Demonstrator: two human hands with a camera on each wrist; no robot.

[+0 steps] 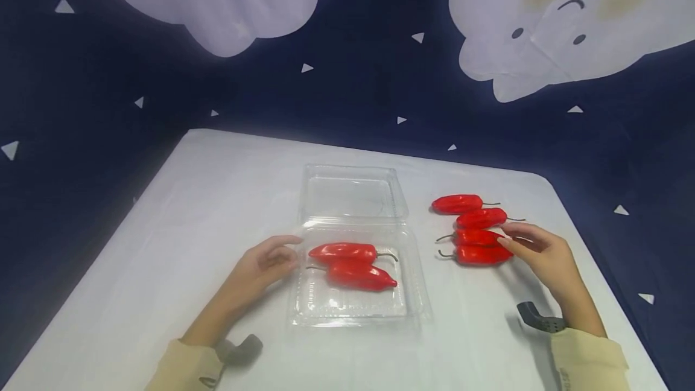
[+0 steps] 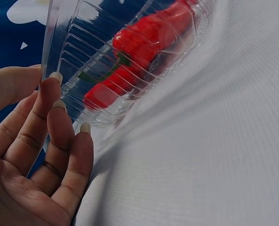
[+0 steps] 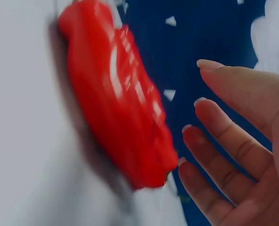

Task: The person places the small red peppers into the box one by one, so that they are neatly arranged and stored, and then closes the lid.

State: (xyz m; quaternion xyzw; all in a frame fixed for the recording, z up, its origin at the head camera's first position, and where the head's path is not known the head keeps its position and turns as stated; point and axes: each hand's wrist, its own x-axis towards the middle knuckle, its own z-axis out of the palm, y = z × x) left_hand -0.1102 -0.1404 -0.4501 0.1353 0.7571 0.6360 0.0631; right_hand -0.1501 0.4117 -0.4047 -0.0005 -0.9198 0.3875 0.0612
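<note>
White table (image 1: pixel 233 198), navy backdrop (image 1: pixel 353 95) with clouds (image 1: pixel 233 11) beyond; left hand (image 1: pixel 266 261) pinches the box (image 1: pixel 353 314) by its rim, right hand (image 1: pixel 545 252) spread wide beside peppers (image 1: pixel 480 254)!

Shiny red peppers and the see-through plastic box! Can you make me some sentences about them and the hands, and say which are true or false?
1. Two long, shiny red peppers lie in the clear, square plastic box. True.
2. The clear box is closed. False: it lies open, with its other half folded back away from the person.
3. Four more red peppers lie outside the box, on the white table. True.
4. The person's left hand is next to the four outside peppers. False: it is at the left edge of the box.
5. The person's right hand is nearer to the outside peppers than to the box. True.
</note>
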